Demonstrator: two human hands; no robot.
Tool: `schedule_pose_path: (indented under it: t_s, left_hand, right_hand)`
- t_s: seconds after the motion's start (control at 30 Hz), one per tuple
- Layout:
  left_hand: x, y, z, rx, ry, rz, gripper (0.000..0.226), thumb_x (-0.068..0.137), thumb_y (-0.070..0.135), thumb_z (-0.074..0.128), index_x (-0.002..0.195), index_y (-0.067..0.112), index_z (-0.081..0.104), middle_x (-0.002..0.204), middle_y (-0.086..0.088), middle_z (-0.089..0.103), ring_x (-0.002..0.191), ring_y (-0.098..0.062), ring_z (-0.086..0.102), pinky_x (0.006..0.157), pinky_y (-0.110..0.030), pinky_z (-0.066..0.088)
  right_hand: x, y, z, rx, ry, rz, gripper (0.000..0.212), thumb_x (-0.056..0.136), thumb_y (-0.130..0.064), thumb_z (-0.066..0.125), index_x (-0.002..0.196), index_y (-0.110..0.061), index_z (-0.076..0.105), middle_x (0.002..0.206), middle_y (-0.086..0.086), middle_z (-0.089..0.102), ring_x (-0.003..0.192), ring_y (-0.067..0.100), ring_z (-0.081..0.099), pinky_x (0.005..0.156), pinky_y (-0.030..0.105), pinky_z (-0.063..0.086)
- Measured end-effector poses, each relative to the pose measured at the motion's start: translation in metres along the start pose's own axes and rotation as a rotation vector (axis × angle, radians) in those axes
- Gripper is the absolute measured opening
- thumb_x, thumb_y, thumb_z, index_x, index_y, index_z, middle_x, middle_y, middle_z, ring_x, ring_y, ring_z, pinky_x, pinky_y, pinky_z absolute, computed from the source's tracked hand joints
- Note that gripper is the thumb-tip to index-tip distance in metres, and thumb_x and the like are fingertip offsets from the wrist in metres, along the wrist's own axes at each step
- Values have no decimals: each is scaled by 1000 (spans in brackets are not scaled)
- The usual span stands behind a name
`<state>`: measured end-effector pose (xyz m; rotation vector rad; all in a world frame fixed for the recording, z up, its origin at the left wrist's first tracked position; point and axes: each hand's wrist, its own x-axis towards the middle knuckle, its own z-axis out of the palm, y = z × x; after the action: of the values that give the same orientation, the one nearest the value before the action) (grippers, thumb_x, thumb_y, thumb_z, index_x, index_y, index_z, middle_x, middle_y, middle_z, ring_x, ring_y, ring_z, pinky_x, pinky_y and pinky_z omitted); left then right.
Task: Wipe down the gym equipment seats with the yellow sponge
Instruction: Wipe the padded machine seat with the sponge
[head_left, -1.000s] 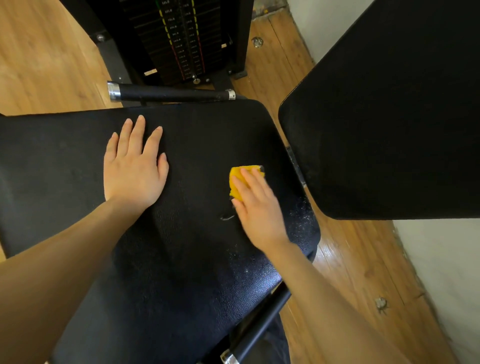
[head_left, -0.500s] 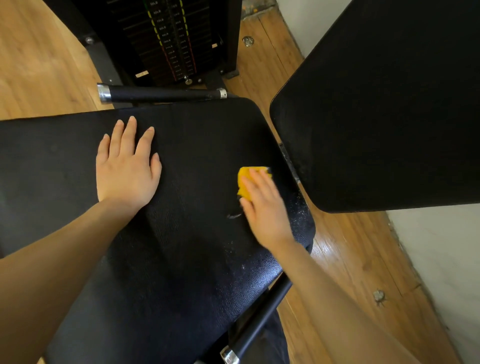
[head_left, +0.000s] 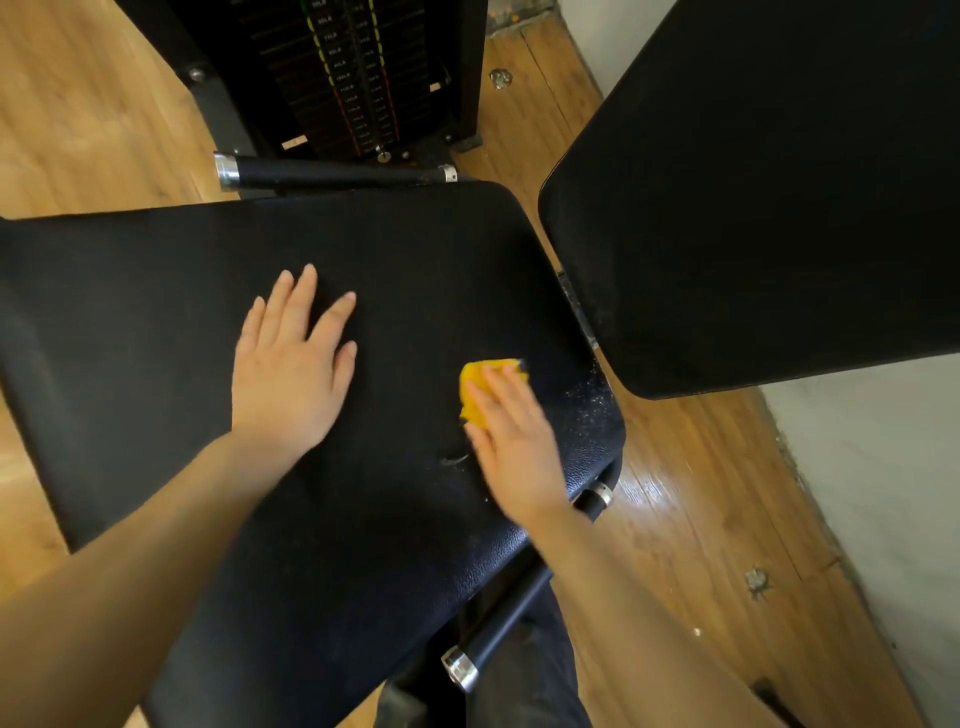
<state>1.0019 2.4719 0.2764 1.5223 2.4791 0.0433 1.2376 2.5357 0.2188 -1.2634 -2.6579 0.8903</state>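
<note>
A wide black padded seat (head_left: 156, 291) fills the middle of the view. My right hand (head_left: 511, 439) presses the yellow sponge (head_left: 474, 387) flat onto the seat near its right edge; my fingers cover most of the sponge. My left hand (head_left: 291, 371) lies flat on the seat to the left, fingers spread, holding nothing. White specks and a small scuff mark (head_left: 454, 460) show on the pad beside my right hand. A second black pad (head_left: 753, 197) tilts up at the right.
A weight stack (head_left: 343, 78) stands behind the seat. A black handle bar with chrome ends (head_left: 332, 174) runs along the seat's far edge, and another (head_left: 498, 618) sticks out below its near right corner. Wooden floor (head_left: 691, 519) and a pale wall (head_left: 893, 493) lie to the right.
My right hand has slid the sponge a little towards the seat's right edge and back. My left hand stays flat on the pad. The view has shifted slightly.
</note>
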Motion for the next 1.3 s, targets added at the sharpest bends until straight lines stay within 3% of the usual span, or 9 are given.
schedule_pose_path:
  t_s: [0.13, 0.2, 0.37, 0.5, 0.73, 0.93, 1.0, 1.13, 1.3]
  left_hand:
    - [-43, 6, 15, -25, -5, -34, 45, 99, 33, 41, 142, 20, 42, 157, -13, 22, 146, -30, 15, 118, -45, 14]
    - [-60, 11, 23, -19, -21, -40, 46, 98, 33, 44, 142, 18, 42, 157, -15, 22, 146, -32, 16, 118, -46, 16]
    - [-77, 24, 32, 58, -32, -52, 49, 100, 35, 42, 146, 20, 36, 156, -13, 23, 146, -31, 16, 118, -46, 15]
    - [-76, 26, 33, 88, -44, -57, 52, 97, 35, 43, 146, 21, 35, 157, -13, 22, 147, -31, 15, 119, -46, 15]
    - [-78, 27, 38, 110, -5, -57, 50, 99, 38, 34, 147, 22, 33, 158, -12, 19, 147, -29, 12, 120, -44, 12]
    - [-78, 29, 37, 148, 0, -57, 50, 98, 38, 35, 146, 22, 33, 158, -13, 20, 147, -29, 14, 119, -43, 13]
    - [-78, 29, 38, 148, 7, -60, 50, 99, 36, 40, 147, 22, 33, 158, -13, 20, 147, -29, 14, 119, -43, 12]
    - [-79, 29, 37, 191, 7, -51, 55, 97, 43, 26, 148, 23, 31, 158, -12, 19, 147, -29, 13, 119, -42, 10]
    - [-79, 32, 36, 178, 14, -65, 57, 95, 44, 25, 147, 22, 32, 158, -12, 19, 147, -29, 12, 119, -38, 4]
  right_hand:
    - [22, 29, -22, 88, 98, 353, 47, 100, -25, 42, 146, -17, 35, 154, 0, 28, 145, 17, 15, 120, 35, 17]
    - [22, 18, -21, 100, 120, 425, 48, 101, -25, 40, 147, -16, 33, 156, 0, 24, 146, 16, 11, 120, 36, 15]
    - [-11, -21, -1, 29, 20, 186, 49, 98, -25, 45, 145, -14, 35, 155, 2, 26, 146, 19, 9, 120, 39, 14]
    - [-10, 3, -10, -7, -78, 76, 52, 98, -29, 46, 147, -19, 31, 157, -2, 22, 147, 17, 8, 120, 36, 15]
    - [15, 31, -27, 18, 54, 385, 50, 101, -27, 40, 148, -17, 28, 157, 0, 22, 146, 18, 10, 119, 38, 20]
    - [-13, 11, -14, 0, -49, 100, 51, 100, -23, 43, 148, -14, 27, 157, 4, 21, 147, 19, 6, 119, 31, 8]
    - [-4, 31, -21, 1, -38, 141, 52, 100, -24, 41, 149, -15, 24, 158, 2, 18, 147, 18, 5, 119, 32, 8]
    - [18, 57, -36, -19, -4, 308, 53, 101, -27, 37, 150, -17, 21, 157, 2, 19, 145, 19, 13, 118, 37, 22]
    - [-13, 39, -24, -30, 19, 279, 52, 102, -26, 36, 150, -16, 20, 158, 2, 16, 146, 18, 7, 120, 32, 13]
